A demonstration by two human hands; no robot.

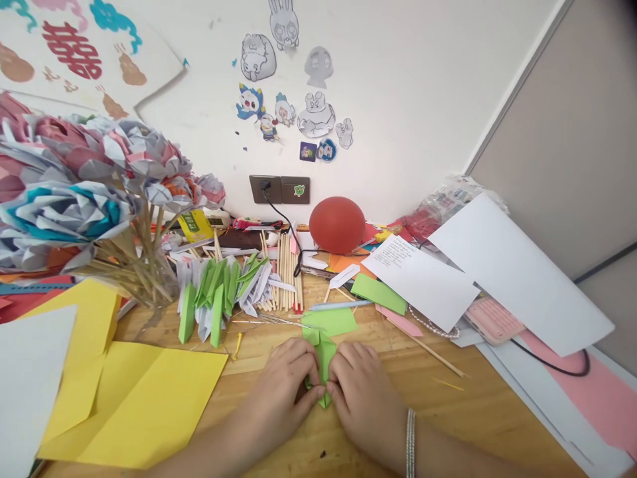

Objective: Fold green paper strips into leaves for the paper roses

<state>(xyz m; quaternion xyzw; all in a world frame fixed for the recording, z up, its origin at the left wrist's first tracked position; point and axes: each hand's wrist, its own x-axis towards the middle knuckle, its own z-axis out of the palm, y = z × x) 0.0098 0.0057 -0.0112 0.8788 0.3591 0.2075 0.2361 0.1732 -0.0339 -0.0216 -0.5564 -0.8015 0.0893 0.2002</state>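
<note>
A small piece of folded green paper (326,352) lies on the wooden table between my hands, its lower end coming to a point. My left hand (291,378) grips its left edge, thumb and curled fingers pressed together. On the other side my right hand (361,385), with a silvery bracelet at the wrist, pinches the right edge. Both thumbs meet near the paper's lower tip. Just beyond lies a flat green paper sheet (331,321). To the left is a pile of folded green paper strips (217,289) mixed with white ones.
Paper flowers (70,209) on sticks stand at the left. Yellow paper (164,398) covers the left front. Wooden sticks (290,269) and a red balloon (337,226) sit at the back. White sheets (522,272), a pink calculator-like object (494,320) and pink paper (592,398) lie to the right.
</note>
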